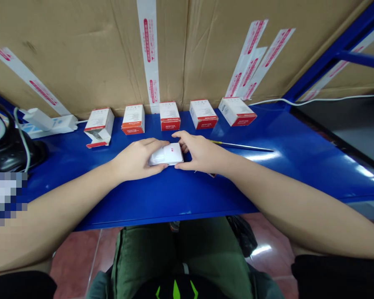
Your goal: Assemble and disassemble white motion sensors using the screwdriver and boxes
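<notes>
My left hand and my right hand grip a small white box with a red mark from either end, just above the front of a blue steel shelf. A rounded white part shows at the box's left end, partly covered by my left fingers. Behind my hands stand several white-and-red boxes in a row. The leftmost box has its flap open. A thin metal tool with a yellow handle lies just behind my right hand.
A white power strip with a plugged-in adapter and a black device sit at the shelf's left end. Taped cardboard forms the back. A white cable runs along the right rear edge.
</notes>
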Demonstrator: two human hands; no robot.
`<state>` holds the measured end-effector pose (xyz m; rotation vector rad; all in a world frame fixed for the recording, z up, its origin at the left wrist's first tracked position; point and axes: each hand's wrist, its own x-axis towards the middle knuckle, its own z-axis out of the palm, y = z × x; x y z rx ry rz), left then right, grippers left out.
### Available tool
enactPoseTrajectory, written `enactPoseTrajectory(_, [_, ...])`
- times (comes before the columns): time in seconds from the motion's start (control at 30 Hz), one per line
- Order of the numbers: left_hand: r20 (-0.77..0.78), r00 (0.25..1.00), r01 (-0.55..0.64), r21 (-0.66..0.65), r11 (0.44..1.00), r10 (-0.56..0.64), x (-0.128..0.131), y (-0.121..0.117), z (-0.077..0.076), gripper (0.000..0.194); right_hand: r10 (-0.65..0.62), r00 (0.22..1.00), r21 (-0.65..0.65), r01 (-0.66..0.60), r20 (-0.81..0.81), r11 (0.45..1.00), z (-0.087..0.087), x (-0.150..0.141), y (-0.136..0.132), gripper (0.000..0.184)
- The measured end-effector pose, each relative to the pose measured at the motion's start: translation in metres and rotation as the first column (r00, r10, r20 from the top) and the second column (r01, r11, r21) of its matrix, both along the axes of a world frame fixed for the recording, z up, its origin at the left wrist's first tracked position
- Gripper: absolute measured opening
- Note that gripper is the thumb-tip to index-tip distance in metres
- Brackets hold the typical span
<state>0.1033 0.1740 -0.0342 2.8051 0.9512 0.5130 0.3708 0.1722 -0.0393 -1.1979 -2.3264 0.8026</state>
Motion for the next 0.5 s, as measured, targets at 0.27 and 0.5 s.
enactPoseTrajectory(0.27, [0.011, 1.0, 0.014, -0.025, 1.0, -0.014, 0.0013, 0.0026, -0.0042, 0.056, 0.008, 1.0, 0.013, -0.008, 0.005, 1.0, -0.0004, -0.0002, 0.0003, 0.09])
enactPoseTrajectory(0.5, [-0.009, 0.999, 0.036, -0.038, 0.999, -0.036, 0.0008, 0.0029, -0.0065, 0.057, 0.017, 0.999, 0.038, -0.018, 0.033, 0.999, 0.0016, 0.0001, -0.0007, 0.091])
